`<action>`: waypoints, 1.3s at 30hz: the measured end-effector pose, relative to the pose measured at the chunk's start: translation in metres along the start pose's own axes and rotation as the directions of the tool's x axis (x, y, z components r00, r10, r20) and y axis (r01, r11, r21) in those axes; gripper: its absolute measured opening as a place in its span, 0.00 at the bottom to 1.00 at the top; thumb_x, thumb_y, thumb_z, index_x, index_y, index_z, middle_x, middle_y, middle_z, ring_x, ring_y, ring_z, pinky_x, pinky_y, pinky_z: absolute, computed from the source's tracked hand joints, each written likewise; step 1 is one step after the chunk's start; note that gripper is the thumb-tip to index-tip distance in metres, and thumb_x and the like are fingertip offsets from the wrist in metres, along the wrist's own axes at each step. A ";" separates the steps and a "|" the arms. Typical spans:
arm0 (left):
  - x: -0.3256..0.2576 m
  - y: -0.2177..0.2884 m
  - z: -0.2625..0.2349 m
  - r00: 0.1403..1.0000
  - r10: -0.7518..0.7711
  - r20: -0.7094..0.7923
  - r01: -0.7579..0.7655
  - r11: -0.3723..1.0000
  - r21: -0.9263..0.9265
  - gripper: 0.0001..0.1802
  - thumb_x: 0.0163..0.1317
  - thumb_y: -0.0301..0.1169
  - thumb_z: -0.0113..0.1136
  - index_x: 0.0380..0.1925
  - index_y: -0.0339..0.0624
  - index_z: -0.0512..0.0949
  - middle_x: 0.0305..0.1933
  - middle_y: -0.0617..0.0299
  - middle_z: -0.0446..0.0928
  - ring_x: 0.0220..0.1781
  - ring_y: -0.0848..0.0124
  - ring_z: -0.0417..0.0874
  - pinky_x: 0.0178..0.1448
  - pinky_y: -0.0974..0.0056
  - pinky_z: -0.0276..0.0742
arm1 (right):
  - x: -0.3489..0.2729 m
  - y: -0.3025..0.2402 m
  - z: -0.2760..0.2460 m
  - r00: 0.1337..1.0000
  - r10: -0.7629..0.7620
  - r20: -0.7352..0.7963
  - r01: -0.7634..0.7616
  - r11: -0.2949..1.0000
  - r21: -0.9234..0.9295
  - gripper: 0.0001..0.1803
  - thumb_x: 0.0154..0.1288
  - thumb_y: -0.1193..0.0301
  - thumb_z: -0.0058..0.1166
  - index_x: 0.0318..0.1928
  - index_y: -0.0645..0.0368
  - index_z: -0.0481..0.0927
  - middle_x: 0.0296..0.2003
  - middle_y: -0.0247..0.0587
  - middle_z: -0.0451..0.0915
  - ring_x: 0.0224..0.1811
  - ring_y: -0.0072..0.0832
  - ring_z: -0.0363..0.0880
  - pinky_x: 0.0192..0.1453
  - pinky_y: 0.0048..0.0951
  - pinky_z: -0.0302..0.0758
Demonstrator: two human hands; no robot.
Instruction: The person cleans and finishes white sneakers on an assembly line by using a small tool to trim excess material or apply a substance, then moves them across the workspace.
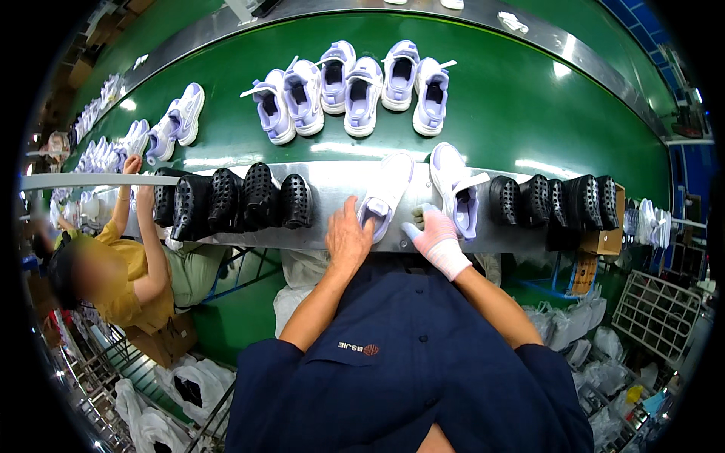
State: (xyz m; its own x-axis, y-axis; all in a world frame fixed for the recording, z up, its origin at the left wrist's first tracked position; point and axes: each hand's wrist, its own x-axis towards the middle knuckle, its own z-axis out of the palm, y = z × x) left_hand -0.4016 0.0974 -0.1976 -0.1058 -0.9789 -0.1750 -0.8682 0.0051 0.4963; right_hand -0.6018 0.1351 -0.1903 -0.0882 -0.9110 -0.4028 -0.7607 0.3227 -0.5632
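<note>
Taking the person's chest as the clock centre, one white-and-lilac shoe (pixel 395 175) lay at 12 o'clock on the metal ledge (pixel 336 189), its toe pointing away. The left hand (pixel 349 235) was holding it near the heel, thumb at the opening, fingers along the outside. At 1 o'clock was a matching shoe (pixel 447 167); just beside its heel, the right hand (pixel 438 243), in a pale covering, was loosely spread, but whether it touched the shoe I could not tell. Black perforated forms (pixel 257 198) stood at 10 o'clock, and a co-worker (pixel 151 291) in yellow sat at 9 o'clock
</note>
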 end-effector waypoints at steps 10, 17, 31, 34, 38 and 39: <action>0.022 0.003 0.005 0.845 0.485 -0.226 -0.502 0.864 -0.023 0.11 0.55 0.22 0.65 0.39 0.40 0.77 0.37 0.52 0.75 0.42 0.51 0.78 0.45 0.50 0.76 | 0.029 -0.020 0.030 0.980 0.098 0.175 -0.104 0.994 0.025 0.27 0.71 0.48 0.49 0.42 0.61 0.87 0.43 0.58 0.86 0.49 0.53 0.84 0.54 0.48 0.80; -0.008 0.026 -0.027 0.921 0.363 -0.141 -0.372 0.927 -0.041 0.13 0.60 0.24 0.66 0.45 0.37 0.78 0.40 0.46 0.78 0.44 0.47 0.81 0.47 0.49 0.78 | -0.037 0.026 -0.025 0.914 0.103 -0.392 -0.051 0.989 0.141 0.14 0.64 0.63 0.63 0.42 0.61 0.82 0.38 0.55 0.84 0.40 0.52 0.84 0.48 0.47 0.78; 0.021 0.101 0.077 0.921 0.389 -0.004 -0.385 0.910 -0.153 0.13 0.68 0.32 0.59 0.45 0.35 0.84 0.40 0.42 0.81 0.42 0.41 0.81 0.49 0.44 0.76 | 0.010 0.073 -0.039 0.902 0.085 -0.424 0.158 0.847 0.507 0.30 0.59 0.68 0.67 0.61 0.64 0.75 0.51 0.59 0.83 0.56 0.50 0.82 0.62 0.40 0.78; 0.026 0.093 0.089 0.950 0.307 -0.047 -0.311 0.938 -0.151 0.11 0.69 0.33 0.59 0.42 0.37 0.83 0.36 0.40 0.80 0.40 0.41 0.81 0.45 0.42 0.76 | 0.015 0.087 -0.046 0.975 0.010 -0.220 0.064 0.943 0.326 0.20 0.57 0.77 0.59 0.52 0.57 0.83 0.50 0.50 0.84 0.52 0.46 0.84 0.58 0.37 0.80; 0.033 0.096 0.095 0.974 0.224 0.003 -0.222 0.966 -0.131 0.13 0.70 0.33 0.57 0.39 0.32 0.81 0.31 0.37 0.80 0.36 0.38 0.81 0.44 0.40 0.75 | 0.008 0.092 -0.042 0.872 -0.430 -0.231 0.415 0.903 -0.115 0.17 0.55 0.72 0.61 0.47 0.52 0.85 0.51 0.46 0.83 0.57 0.52 0.79 0.65 0.50 0.74; 0.035 0.099 0.093 0.977 0.213 0.031 -0.207 0.969 -0.137 0.14 0.71 0.33 0.57 0.42 0.29 0.79 0.31 0.37 0.80 0.36 0.38 0.81 0.43 0.40 0.75 | 0.008 0.087 -0.036 0.857 -0.461 -0.230 0.422 0.884 -0.201 0.19 0.55 0.68 0.62 0.50 0.51 0.84 0.53 0.48 0.82 0.60 0.55 0.76 0.67 0.56 0.70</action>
State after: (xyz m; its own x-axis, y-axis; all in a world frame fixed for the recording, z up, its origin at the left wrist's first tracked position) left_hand -0.5358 0.0829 -0.2336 -0.3034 -0.9485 -0.0913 -0.7524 0.1797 0.6337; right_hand -0.6920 0.1464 -0.2161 0.1271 -0.9886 0.0803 -0.8392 -0.1504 -0.5227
